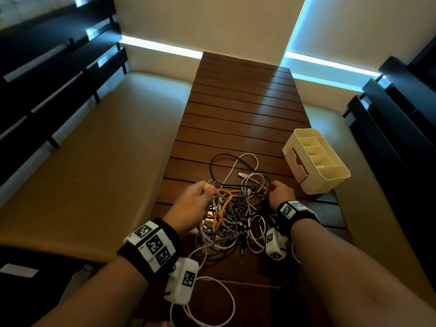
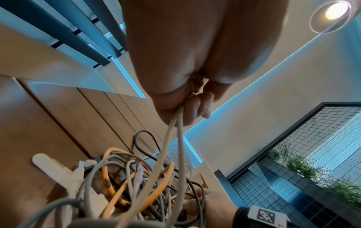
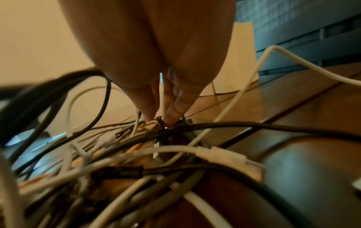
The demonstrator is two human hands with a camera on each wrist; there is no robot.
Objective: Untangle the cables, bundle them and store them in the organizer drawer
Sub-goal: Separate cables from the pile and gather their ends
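A tangle of white, grey, black and orange cables (image 1: 236,208) lies on the slatted wooden table (image 1: 240,109). My left hand (image 1: 210,188) is raised at the pile's left edge. It grips a doubled pale cable (image 2: 175,131) that runs down into the tangle (image 2: 136,185). My right hand (image 1: 273,187) reaches into the right side of the pile, and its fingertips (image 3: 173,114) pinch a thin black cable (image 3: 159,123). The cream organizer (image 1: 316,159) stands to the right, its drawer (image 1: 296,161) partly pulled out toward the cables.
Padded tan benches (image 1: 94,161) flank the table on both sides, with dark slatted backs behind them. A white lead (image 1: 212,303) loops over the near table edge below my left wrist. The organizer's cream wall (image 3: 240,61) rises just behind my right hand.
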